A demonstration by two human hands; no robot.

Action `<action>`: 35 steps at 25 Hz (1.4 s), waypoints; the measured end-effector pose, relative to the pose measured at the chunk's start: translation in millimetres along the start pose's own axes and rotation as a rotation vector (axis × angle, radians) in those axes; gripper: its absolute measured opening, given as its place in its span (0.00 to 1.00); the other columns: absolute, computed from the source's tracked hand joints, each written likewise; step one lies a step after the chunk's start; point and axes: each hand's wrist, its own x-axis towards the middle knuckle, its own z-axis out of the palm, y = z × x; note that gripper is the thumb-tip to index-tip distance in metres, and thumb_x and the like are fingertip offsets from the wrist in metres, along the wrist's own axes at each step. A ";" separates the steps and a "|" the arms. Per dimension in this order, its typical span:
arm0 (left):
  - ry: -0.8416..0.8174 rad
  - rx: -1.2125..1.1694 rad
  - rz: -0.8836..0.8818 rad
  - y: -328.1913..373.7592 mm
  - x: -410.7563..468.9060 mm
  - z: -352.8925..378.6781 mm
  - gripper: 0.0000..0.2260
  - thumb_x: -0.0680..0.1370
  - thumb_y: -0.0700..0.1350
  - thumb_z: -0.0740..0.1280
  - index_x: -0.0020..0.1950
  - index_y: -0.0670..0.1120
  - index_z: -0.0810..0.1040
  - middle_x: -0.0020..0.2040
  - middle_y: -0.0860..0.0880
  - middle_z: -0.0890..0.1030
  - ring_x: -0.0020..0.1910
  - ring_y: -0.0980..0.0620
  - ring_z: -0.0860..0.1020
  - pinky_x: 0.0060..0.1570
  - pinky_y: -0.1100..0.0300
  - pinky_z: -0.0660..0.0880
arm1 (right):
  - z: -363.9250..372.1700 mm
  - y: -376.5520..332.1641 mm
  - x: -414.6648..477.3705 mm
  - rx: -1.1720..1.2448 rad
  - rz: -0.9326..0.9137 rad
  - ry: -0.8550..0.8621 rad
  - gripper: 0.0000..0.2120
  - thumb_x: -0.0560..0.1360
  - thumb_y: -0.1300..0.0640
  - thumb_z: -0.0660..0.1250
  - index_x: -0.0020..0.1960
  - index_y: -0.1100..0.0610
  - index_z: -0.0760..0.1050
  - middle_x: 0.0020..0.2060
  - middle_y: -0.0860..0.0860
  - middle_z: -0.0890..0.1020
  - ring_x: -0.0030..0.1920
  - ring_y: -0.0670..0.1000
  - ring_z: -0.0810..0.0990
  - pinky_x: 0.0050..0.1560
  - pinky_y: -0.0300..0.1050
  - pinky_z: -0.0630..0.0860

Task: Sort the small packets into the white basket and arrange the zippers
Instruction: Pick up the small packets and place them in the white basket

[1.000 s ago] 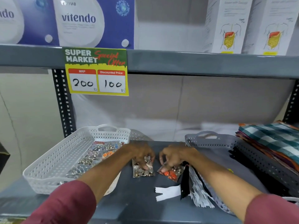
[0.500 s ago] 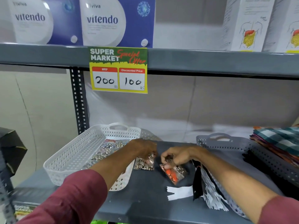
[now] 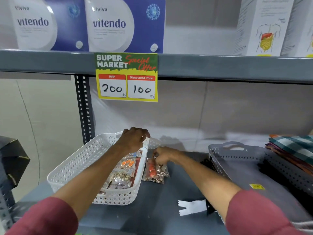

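This is a shop aisle. Grey slotted-steel shelving carries a price tag reading "SUPER MARKET Special Offer", MRP 200 and discounted price 100. Above it stand boxed "vitendo" products and white cartons with a digestive-tract drawing. On the lower shelf, perforated baskets hold small packets beside folded checked cloth.

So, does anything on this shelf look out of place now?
Yes. A white zipper piece lies loose on the shelf, outside the grey basket. Two packets lie beside the white basket, under the right hand.
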 end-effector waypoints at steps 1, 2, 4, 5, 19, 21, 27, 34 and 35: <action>-0.030 -0.013 0.006 -1.6 -6.2 -1.9 0.11 0.81 0.44 0.61 0.60 0.54 0.77 0.62 0.53 0.80 0.66 0.48 0.70 0.64 0.49 0.62 | 9.5 -0.7 5.7 -0.047 0.021 0.049 0.19 0.73 0.56 0.72 0.63 0.56 0.76 0.61 0.54 0.81 0.52 0.52 0.77 0.50 0.44 0.74; -0.057 -0.018 0.015 -1.4 -12.2 -2.5 0.10 0.80 0.48 0.63 0.60 0.54 0.78 0.62 0.53 0.80 0.67 0.48 0.69 0.64 0.49 0.62 | 17.2 -0.1 8.9 -0.065 0.035 0.104 0.18 0.72 0.56 0.73 0.61 0.57 0.78 0.59 0.55 0.81 0.51 0.53 0.79 0.49 0.45 0.75; -0.094 -0.044 0.023 1.7 -22.5 0.8 0.10 0.78 0.52 0.65 0.58 0.54 0.80 0.61 0.53 0.80 0.67 0.49 0.69 0.65 0.49 0.61 | 25.0 3.5 8.7 -0.045 0.027 0.205 0.18 0.73 0.51 0.73 0.59 0.57 0.78 0.61 0.54 0.77 0.54 0.54 0.79 0.52 0.47 0.76; -0.101 -0.066 0.028 5.6 -25.9 3.3 0.10 0.77 0.52 0.66 0.57 0.54 0.81 0.60 0.52 0.80 0.66 0.49 0.68 0.64 0.48 0.61 | 24.4 6.3 5.4 -0.043 0.024 0.227 0.18 0.73 0.49 0.72 0.59 0.55 0.77 0.62 0.54 0.74 0.58 0.55 0.77 0.55 0.49 0.76; -0.500 0.515 0.027 55.7 10.8 36.8 0.17 0.76 0.39 0.67 0.65 0.40 0.74 0.72 0.43 0.70 0.79 0.43 0.51 0.75 0.44 0.50 | 6.6 44.4 -11.9 0.181 0.159 0.143 0.17 0.77 0.50 0.69 0.62 0.58 0.76 0.56 0.52 0.81 0.55 0.51 0.79 0.50 0.43 0.75; -0.499 0.500 0.024 53.8 13.0 38.7 0.16 0.75 0.39 0.68 0.63 0.41 0.76 0.70 0.44 0.71 0.78 0.43 0.52 0.74 0.43 0.50 | 10.5 48.1 -13.2 0.307 0.178 0.189 0.15 0.75 0.52 0.72 0.58 0.58 0.77 0.52 0.52 0.82 0.49 0.49 0.78 0.45 0.42 0.74; -0.370 0.332 -0.070 44.4 26.4 10.3 0.10 0.75 0.51 0.68 0.44 0.44 0.76 0.50 0.45 0.76 0.67 0.46 0.64 0.59 0.48 0.61 | -27.4 54.1 -24.9 0.747 0.160 0.137 0.06 0.76 0.70 0.66 0.46 0.60 0.77 0.42 0.53 0.80 0.40 0.47 0.77 0.40 0.39 0.76; -0.169 0.077 -0.471 -53.2 55.0 -46.0 0.13 0.73 0.50 0.70 0.52 0.43 0.80 0.49 0.45 0.80 0.53 0.45 0.73 0.52 0.52 0.66 | -74.8 2.0 7.3 0.947 0.066 0.310 0.11 0.77 0.72 0.63 0.45 0.59 0.79 0.38 0.53 0.81 0.37 0.47 0.78 0.35 0.37 0.77; -0.149 0.032 -0.552 -73.3 52.7 -45.5 0.12 0.72 0.48 0.70 0.50 0.40 0.79 0.45 0.45 0.79 0.48 0.45 0.75 0.48 0.54 0.67 | -72.4 -9.6 17.2 0.954 0.072 0.296 0.11 0.76 0.73 0.63 0.42 0.60 0.79 0.37 0.54 0.81 0.36 0.48 0.79 0.36 0.38 0.79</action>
